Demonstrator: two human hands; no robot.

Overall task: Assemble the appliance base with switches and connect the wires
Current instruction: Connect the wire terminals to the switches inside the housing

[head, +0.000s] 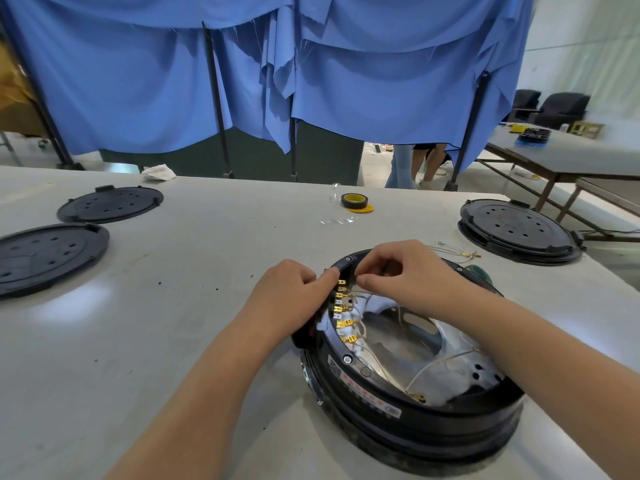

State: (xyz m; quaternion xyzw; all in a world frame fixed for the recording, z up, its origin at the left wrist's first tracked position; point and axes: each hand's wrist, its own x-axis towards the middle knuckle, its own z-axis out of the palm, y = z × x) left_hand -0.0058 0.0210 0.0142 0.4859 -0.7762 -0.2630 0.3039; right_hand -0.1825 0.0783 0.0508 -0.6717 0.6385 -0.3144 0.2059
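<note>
Head cam: the base (412, 407) sits upside down on the table (214, 271), right in front, slightly right of centre; left hand (294, 299) is curled over its left rim beside the row of brass terminals (341, 310), thumb tip pressing the rim; right hand (398, 271) is curled over the far rim, fingertips pinched together on something, can't tell if it's a wire; thin wires (440, 365) loop inside the base; tape (353, 200) farther back; black covers (45, 258) off to the left.
</note>
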